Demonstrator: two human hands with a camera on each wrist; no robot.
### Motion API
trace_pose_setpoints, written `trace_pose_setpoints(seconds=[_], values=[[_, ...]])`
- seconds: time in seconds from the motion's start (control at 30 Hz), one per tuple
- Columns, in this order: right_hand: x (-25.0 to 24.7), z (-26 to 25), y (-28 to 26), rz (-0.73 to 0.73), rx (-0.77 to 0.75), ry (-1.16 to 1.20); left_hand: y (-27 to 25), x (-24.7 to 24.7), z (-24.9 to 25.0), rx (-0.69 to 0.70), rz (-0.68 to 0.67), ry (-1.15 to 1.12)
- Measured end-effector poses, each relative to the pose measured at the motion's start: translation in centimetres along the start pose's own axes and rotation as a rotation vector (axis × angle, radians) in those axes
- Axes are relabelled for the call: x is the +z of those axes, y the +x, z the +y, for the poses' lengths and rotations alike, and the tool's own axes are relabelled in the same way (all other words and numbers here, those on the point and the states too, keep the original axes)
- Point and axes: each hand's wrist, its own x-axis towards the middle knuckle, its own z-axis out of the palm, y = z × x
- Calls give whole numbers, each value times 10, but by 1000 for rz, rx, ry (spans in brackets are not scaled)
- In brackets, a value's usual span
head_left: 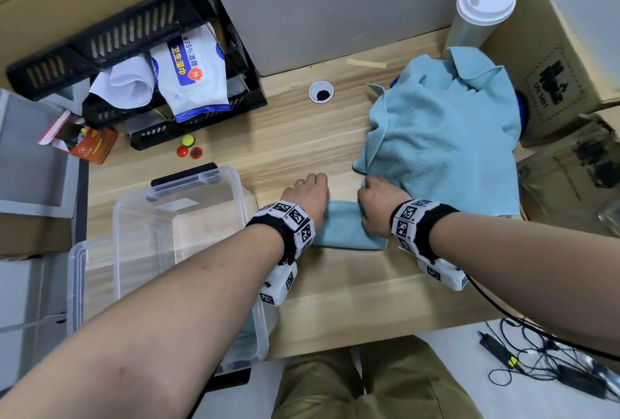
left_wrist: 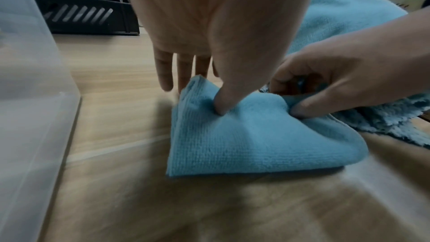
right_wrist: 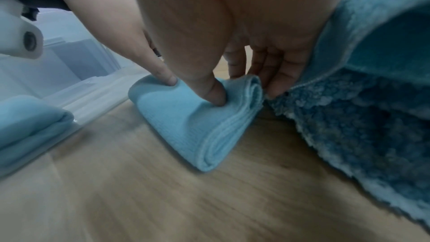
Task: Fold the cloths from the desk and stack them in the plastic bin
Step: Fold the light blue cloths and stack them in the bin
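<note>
A small folded light-blue cloth [head_left: 345,227] [left_wrist: 256,141] [right_wrist: 193,126] lies on the wooden desk [head_left: 335,301] near its front edge. My left hand [head_left: 310,190] [left_wrist: 202,95] pinches its left far end, thumb on top and fingers down behind the far edge. At the right far end my right hand [head_left: 375,204] [right_wrist: 242,89] pinches it the same way. Beside the left hand stands the clear plastic bin [head_left: 181,234], and the right wrist view shows another folded blue cloth [right_wrist: 30,122] inside it. A heap of unfolded blue cloths [head_left: 443,137] lies just beyond my right hand.
A black crate [head_left: 134,49] with a wipes pack sits at the back left, with round magnets [head_left: 188,148] in front of it. A lidded cup with a straw [head_left: 479,12] and cardboard boxes [head_left: 563,49] stand at the right. There is a cable hole [head_left: 321,92] mid-desk.
</note>
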Motion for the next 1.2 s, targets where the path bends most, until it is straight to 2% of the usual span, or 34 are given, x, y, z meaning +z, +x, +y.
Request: trace_pose_setpoints(seconds=[0.1,0.2,0.37,0.53,0.63,0.73,0.83,0.93,1.03,1.2], values=[[-2,-1,-3,35,-71,-84,0,-4,-1,63,-143,27],[-11,-1,-8,33,-110,-72,-4,-3,1,88,-290,65],[-35,1,-23,-87,-117,5,-9,-19,10,126,-366,140],[-78,4,-35,-230,-53,220,-24,-59,8,114,-390,47],[-108,1,-41,-278,-6,382,-39,-92,-6,91,-431,-130],[-139,-1,-44,-224,47,528,-55,-130,-25,41,-370,-322],[-169,-16,-44,-152,58,659,-79,-167,-50,-58,-237,-464],[-198,-43,-42,-151,1,633,-102,-194,-74,-132,-86,-680],[-220,-76,-42,-136,-23,661,-129,-216,-94,-103,-26,-870],[-225,-121,-40,-100,68,1063,-151,-220,-132,-71,83,-1164]])
